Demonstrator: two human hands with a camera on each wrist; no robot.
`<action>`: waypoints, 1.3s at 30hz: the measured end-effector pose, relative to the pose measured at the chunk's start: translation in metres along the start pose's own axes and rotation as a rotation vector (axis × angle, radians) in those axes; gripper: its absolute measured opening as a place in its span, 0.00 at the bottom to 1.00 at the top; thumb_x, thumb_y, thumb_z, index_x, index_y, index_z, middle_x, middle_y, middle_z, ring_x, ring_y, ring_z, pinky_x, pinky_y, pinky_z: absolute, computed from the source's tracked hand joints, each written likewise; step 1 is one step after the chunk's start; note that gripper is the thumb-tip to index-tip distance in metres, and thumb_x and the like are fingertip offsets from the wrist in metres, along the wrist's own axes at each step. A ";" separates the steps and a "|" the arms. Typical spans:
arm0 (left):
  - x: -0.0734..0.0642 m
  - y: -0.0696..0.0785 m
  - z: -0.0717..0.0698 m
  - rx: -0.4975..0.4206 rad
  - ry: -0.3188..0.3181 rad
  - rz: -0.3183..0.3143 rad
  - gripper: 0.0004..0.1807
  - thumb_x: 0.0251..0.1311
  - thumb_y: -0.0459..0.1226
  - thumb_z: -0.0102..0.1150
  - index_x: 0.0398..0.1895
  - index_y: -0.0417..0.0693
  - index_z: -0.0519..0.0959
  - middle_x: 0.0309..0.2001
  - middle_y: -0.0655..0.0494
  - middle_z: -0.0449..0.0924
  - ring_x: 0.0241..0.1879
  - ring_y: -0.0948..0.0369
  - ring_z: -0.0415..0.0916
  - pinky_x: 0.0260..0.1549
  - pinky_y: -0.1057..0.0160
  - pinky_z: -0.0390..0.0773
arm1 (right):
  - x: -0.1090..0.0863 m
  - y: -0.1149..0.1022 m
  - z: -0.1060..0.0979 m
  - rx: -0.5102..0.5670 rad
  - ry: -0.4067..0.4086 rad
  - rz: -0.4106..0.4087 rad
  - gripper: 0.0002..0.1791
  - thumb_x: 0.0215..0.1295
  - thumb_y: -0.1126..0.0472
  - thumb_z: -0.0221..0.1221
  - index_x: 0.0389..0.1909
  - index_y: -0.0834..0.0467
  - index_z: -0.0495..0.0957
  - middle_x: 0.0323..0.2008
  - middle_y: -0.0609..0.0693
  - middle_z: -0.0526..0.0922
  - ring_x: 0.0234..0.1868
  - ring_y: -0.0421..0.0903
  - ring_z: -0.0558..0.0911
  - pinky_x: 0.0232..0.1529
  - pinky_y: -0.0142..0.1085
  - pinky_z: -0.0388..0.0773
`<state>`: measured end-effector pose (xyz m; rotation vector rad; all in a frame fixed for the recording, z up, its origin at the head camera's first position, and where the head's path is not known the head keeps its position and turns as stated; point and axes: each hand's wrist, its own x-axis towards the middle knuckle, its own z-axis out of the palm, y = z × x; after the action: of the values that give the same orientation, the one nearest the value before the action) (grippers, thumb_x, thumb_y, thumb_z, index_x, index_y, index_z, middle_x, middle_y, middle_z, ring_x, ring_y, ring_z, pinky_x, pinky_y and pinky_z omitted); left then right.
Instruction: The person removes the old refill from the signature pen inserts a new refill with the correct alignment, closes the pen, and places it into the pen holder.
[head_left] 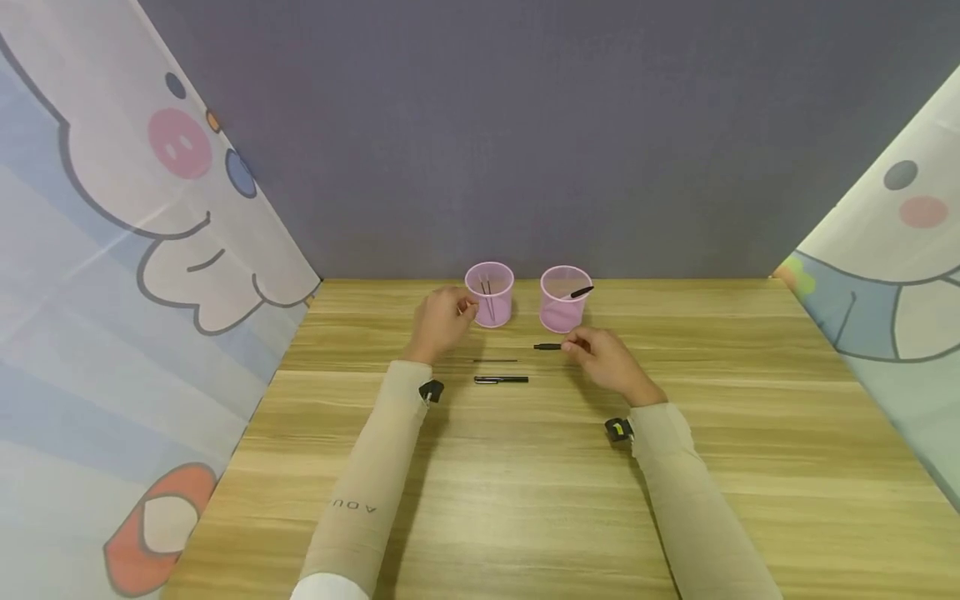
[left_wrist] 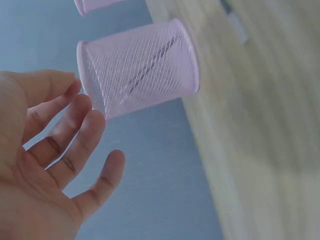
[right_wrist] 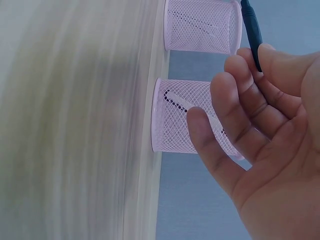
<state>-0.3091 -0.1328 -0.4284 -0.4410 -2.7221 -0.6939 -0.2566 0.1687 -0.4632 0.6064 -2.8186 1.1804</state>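
Note:
My right hand (head_left: pixel 600 358) pinches a black pen (right_wrist: pixel 253 32) between thumb and index finger, its other fingers spread. In the head view that pen lies level, pointing left, in front of the right pink mesh cup (head_left: pixel 561 315). My left hand (head_left: pixel 442 321) is at the left side of the left pink mesh cup (head_left: pixel 501 308), fingertips right at its rim, with nothing visible between them. Two thin dark rods (head_left: pixel 487 302) lean inside that left cup. A pen with a black end (head_left: pixel 582 292) leans in the right cup, the end sticking out over its rim.
On the wooden table (head_left: pixel 495 483), a thin dark rod (head_left: pixel 495 361) lies in front of the left cup. Nearer to me is a black pen with a silver clip (head_left: pixel 501 379). A grey wall (head_left: pixel 480 133) rises behind the cups, and printed cloths hang at both sides.

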 end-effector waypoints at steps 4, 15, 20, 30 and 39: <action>0.024 0.002 -0.008 0.009 -0.032 0.003 0.07 0.66 0.39 0.63 0.42 0.49 0.87 0.32 0.54 0.85 0.31 0.56 0.80 0.31 0.55 0.79 | 0.000 -0.001 -0.002 0.001 -0.011 0.004 0.11 0.76 0.61 0.57 0.43 0.65 0.83 0.30 0.55 0.82 0.30 0.45 0.74 0.33 0.36 0.72; 0.067 0.001 -0.011 0.167 -0.195 -0.034 0.12 0.69 0.40 0.57 0.48 0.53 0.88 0.49 0.52 0.88 0.48 0.49 0.85 0.45 0.45 0.84 | 0.000 0.001 0.001 -0.011 0.007 -0.012 0.09 0.76 0.61 0.58 0.41 0.63 0.83 0.29 0.52 0.82 0.29 0.43 0.73 0.32 0.35 0.71; 0.079 0.004 -0.005 0.234 -0.231 -0.065 0.12 0.68 0.39 0.56 0.45 0.56 0.89 0.49 0.52 0.88 0.48 0.47 0.85 0.47 0.44 0.83 | -0.001 0.002 0.001 -0.009 0.011 -0.010 0.09 0.75 0.61 0.58 0.40 0.63 0.83 0.29 0.52 0.81 0.29 0.42 0.72 0.31 0.34 0.70; 0.088 0.016 0.009 0.372 -0.283 -0.137 0.09 0.66 0.38 0.58 0.42 0.45 0.85 0.42 0.47 0.88 0.38 0.49 0.85 0.42 0.48 0.85 | -0.001 0.001 0.000 0.000 -0.007 0.010 0.10 0.76 0.61 0.57 0.41 0.63 0.83 0.29 0.55 0.81 0.29 0.44 0.73 0.31 0.35 0.71; 0.093 0.019 0.013 0.412 -0.259 -0.137 0.08 0.65 0.36 0.60 0.41 0.43 0.85 0.41 0.46 0.88 0.37 0.49 0.85 0.41 0.48 0.85 | 0.000 -0.002 0.000 0.005 -0.002 -0.007 0.09 0.75 0.62 0.58 0.41 0.64 0.83 0.29 0.55 0.81 0.29 0.44 0.73 0.31 0.35 0.72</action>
<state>-0.3891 -0.0905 -0.3985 -0.2613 -3.0542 -0.0954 -0.2555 0.1677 -0.4620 0.6175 -2.8133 1.1869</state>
